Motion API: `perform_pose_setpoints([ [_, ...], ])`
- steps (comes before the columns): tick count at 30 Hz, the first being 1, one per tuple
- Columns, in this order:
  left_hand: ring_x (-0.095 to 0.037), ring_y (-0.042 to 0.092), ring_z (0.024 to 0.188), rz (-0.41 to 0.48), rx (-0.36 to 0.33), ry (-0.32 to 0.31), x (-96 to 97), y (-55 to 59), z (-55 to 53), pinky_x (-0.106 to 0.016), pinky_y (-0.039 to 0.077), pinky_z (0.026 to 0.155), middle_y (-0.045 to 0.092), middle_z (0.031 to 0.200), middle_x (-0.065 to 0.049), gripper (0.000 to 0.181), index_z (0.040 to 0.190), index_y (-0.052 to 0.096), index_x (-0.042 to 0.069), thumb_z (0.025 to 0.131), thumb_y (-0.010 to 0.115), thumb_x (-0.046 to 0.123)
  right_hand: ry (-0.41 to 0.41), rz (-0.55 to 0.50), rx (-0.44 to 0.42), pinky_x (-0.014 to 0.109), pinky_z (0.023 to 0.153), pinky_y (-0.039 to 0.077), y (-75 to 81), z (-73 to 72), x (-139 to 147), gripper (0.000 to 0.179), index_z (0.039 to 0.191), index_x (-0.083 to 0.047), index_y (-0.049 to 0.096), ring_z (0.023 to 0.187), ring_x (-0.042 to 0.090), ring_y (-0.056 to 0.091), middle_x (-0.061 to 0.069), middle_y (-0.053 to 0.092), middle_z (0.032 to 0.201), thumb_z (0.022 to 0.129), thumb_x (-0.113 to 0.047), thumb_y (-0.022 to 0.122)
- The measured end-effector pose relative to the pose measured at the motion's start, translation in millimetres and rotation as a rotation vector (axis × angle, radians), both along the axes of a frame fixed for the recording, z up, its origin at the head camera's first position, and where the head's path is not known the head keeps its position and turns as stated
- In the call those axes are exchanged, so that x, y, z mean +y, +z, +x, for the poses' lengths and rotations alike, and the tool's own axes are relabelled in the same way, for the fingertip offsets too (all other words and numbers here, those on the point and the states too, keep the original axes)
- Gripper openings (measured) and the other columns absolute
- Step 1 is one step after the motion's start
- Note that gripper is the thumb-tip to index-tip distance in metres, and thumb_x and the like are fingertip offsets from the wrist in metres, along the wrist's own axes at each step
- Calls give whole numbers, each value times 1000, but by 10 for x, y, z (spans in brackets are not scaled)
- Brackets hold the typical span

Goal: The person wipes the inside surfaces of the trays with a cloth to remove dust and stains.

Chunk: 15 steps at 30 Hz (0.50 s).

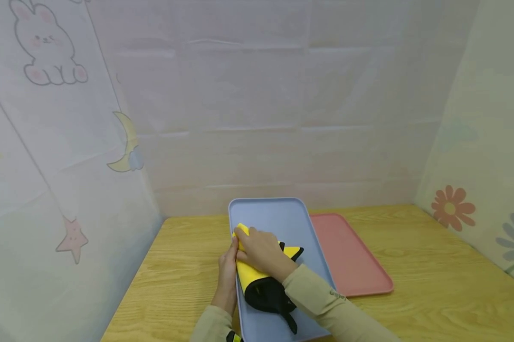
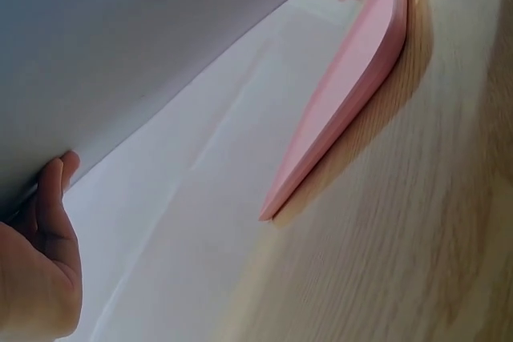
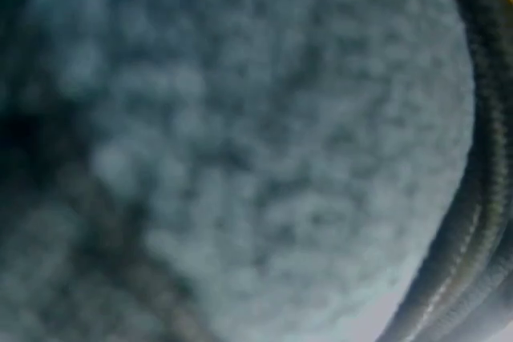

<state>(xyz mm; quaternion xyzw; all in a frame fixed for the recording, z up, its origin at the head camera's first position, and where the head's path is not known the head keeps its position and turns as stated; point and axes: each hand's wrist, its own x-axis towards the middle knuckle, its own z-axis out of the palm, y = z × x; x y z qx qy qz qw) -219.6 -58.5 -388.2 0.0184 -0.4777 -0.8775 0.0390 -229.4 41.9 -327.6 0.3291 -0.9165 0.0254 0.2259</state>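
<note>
A light blue tray point(image 1: 270, 211) is raised off the table, its underside showing in the left wrist view. My left hand point(image 1: 227, 275) grips the tray's left edge, its fingers point(image 2: 54, 206) against the underside. My right hand point(image 1: 263, 251) holds a yellow cloth point(image 1: 250, 274) with black edging against the tray near that same edge. A dark part of the cloth hangs toward me over the tray, ending in a thin strip. In the right wrist view, blurred grey fleecy fabric point(image 3: 304, 134) with a stitched black border fills the picture and hides the fingers.
A pink tray point(image 1: 347, 251) lies on the wooden table point(image 1: 184, 266), to the right of the blue one and partly covered by it in the head view. Printed sheets stand at the left, back and right of the table.
</note>
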Motion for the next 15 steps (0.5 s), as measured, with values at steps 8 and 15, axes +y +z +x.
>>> perform_pose_setpoints([
  [8,-12,61,71,34,-13,-49,-78,12,26,-24,48,63,63,81,-4,33,93,63,5,89,53,37,-44,79,28,26,37,32,24,-33,75,35,111,-12,54,46,15,39,5,47,67,81,-30,60],
  [15,-13,61,71,3,-1,-56,-124,3,36,-26,48,62,63,80,-4,35,92,61,5,90,51,38,-120,64,-115,29,42,36,51,-135,239,40,118,-11,51,52,18,41,9,50,75,82,-28,57],
])
